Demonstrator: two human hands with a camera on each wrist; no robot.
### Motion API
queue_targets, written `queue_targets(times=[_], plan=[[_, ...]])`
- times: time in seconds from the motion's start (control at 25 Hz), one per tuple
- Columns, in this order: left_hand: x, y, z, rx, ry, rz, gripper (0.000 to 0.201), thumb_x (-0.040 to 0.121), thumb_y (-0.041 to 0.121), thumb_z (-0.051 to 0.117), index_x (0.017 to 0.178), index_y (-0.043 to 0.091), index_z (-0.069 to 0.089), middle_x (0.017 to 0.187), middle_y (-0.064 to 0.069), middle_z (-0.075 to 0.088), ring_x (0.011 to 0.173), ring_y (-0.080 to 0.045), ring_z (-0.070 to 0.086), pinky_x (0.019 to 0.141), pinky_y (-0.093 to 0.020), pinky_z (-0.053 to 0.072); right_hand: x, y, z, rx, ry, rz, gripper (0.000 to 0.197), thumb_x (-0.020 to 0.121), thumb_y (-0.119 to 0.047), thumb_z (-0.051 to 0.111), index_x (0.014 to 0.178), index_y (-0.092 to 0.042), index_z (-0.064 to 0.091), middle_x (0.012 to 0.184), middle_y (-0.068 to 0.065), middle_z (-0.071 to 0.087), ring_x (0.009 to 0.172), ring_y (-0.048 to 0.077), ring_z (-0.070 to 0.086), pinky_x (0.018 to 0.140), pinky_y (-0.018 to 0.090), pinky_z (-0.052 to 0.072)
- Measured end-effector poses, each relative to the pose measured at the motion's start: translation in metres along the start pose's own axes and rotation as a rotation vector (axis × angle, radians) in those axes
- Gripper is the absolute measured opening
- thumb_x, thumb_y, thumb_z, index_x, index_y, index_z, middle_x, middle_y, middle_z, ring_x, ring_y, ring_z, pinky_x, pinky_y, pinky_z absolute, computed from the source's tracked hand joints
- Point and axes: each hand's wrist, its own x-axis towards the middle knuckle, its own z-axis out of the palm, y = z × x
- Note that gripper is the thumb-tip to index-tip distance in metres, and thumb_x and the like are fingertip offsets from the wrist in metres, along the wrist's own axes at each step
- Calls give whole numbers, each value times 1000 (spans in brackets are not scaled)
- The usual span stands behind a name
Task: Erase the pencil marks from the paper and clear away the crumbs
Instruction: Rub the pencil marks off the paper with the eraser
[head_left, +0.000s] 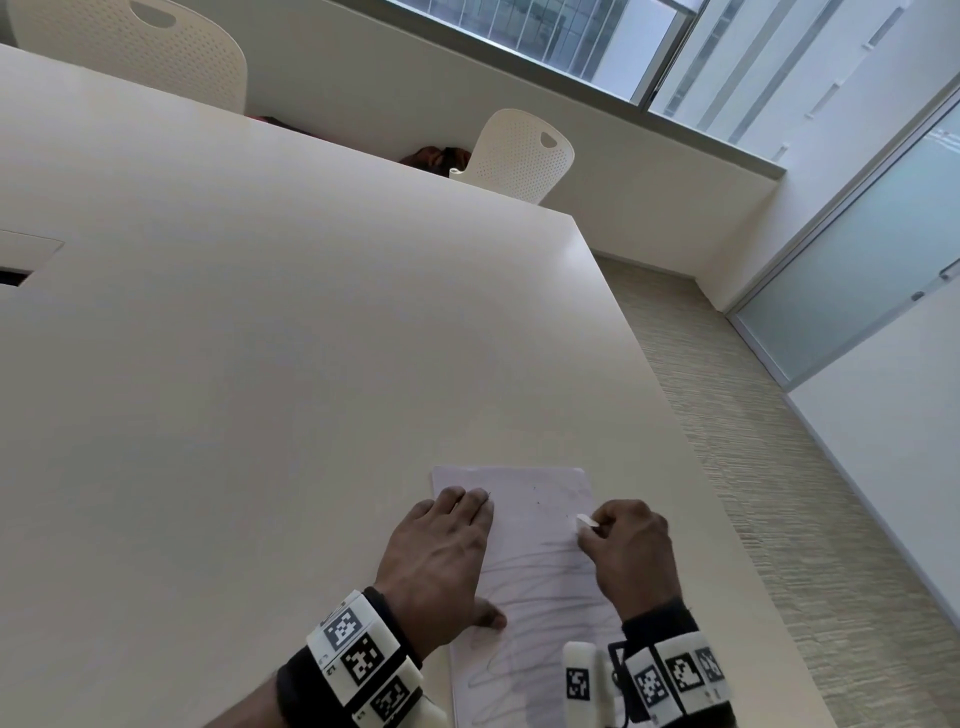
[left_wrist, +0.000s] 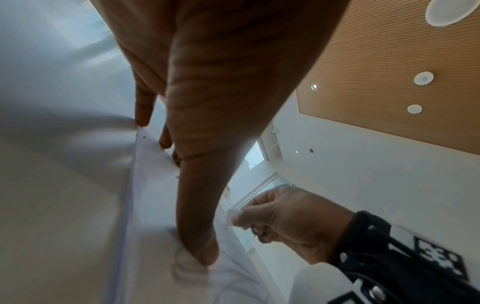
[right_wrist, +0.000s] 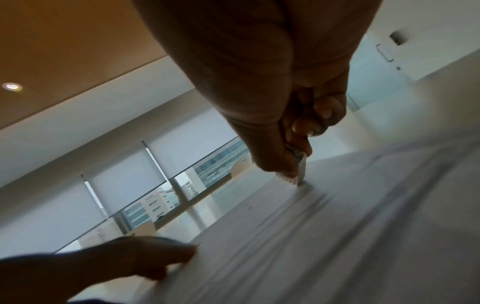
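Observation:
A white sheet of paper (head_left: 535, 582) lies near the table's front right, with grey pencil scribbles (head_left: 540, 603) across its middle and lower part. A few dark crumbs (head_left: 537, 502) dot its upper part. My left hand (head_left: 441, 561) lies flat on the paper's left edge, fingers straight and thumb spread. My right hand (head_left: 623, 551) pinches a small white eraser (head_left: 587, 521) between thumb and fingers at the paper's right side. In the right wrist view the eraser (right_wrist: 298, 170) touches the paper (right_wrist: 324, 236) with its lower end. The left wrist view shows the left hand's fingertips (left_wrist: 142, 121) on the paper (left_wrist: 153, 195).
The pale table (head_left: 260, 338) stretches far to the left and back. Its right edge (head_left: 675, 415) runs close to the paper, with carpet floor beyond. Two white chairs (head_left: 519, 156) stand behind the far edge. A cable hatch (head_left: 21, 260) sits at the far left.

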Motion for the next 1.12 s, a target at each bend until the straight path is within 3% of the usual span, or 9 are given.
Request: queue_targets(times=[0.16, 0.36, 0.52, 0.72, 0.8, 0.92, 0.96, 1.04, 1.12], plan=[[-1, 0, 0, 1, 3, -1, 118, 75, 73, 64, 158, 14, 5, 165, 1, 7, 150, -20, 5, 120, -33, 10, -15, -35, 17, 129, -100, -174, 25, 79, -28, 77, 62, -12, 68, 55, -3, 65, 54, 11, 62, 54, 29, 50], [0, 0, 0, 7, 9, 4, 118, 75, 74, 65, 158, 14, 6, 164, 0, 9, 149, -20, 7, 120, -33, 10, -7, -19, 11, 55, -12, -74, 24, 79, -31, 78, 63, -16, 67, 58, -5, 65, 55, 9, 60, 54, 24, 46], [-1, 0, 0, 3, 2, -4, 116, 76, 73, 64, 158, 14, 6, 165, 0, 8, 150, -20, 6, 121, -34, 10, -37, -52, 26, 151, -179, -267, 24, 80, -39, 71, 69, -18, 70, 61, -7, 66, 58, 6, 61, 58, 23, 50], [-1, 0, 0, 10, 7, 1, 118, 75, 74, 64, 158, 14, 6, 165, 2, 8, 149, -19, 7, 120, -34, 11, -9, -17, 4, 42, -19, -95, 31, 80, -32, 77, 58, -18, 61, 53, -7, 60, 50, 6, 54, 52, 22, 41], [0, 1, 0, 14, 8, 0, 118, 75, 73, 64, 158, 14, 6, 165, 1, 8, 149, -20, 6, 120, -34, 10, -22, -33, 10, 24, -87, -174, 24, 80, -33, 76, 63, -20, 65, 60, -7, 63, 56, 3, 57, 55, 21, 44], [-1, 1, 0, -1, 0, 0, 116, 77, 73, 62, 159, 14, 5, 165, 0, 6, 150, -19, 4, 121, -34, 9, -53, -62, 18, 168, -313, -267, 14, 79, -32, 76, 76, -18, 74, 69, -5, 67, 66, 4, 62, 62, 21, 52], [-1, 0, 0, 0, 1, 3, 116, 77, 74, 62, 159, 14, 5, 165, 0, 7, 150, -19, 4, 121, -33, 9, -51, -57, 15, 198, -314, -244, 16, 79, -32, 77, 75, -17, 74, 67, -4, 68, 64, 3, 63, 60, 20, 52], [-1, 0, 1, 4, 12, 7, 118, 75, 75, 63, 158, 14, 6, 165, 1, 9, 149, -19, 6, 121, -33, 11, -29, -27, 4, 195, -176, -145, 21, 77, -33, 81, 68, -15, 74, 59, -5, 69, 57, 0, 62, 53, 15, 48], [0, 0, 1, 2, 15, 7, 118, 74, 75, 64, 158, 15, 7, 164, 2, 10, 149, -18, 7, 121, -32, 12, -6, 10, -9, 131, -31, -34, 25, 76, -32, 83, 62, -14, 71, 53, -6, 66, 52, 1, 62, 53, 20, 48]])
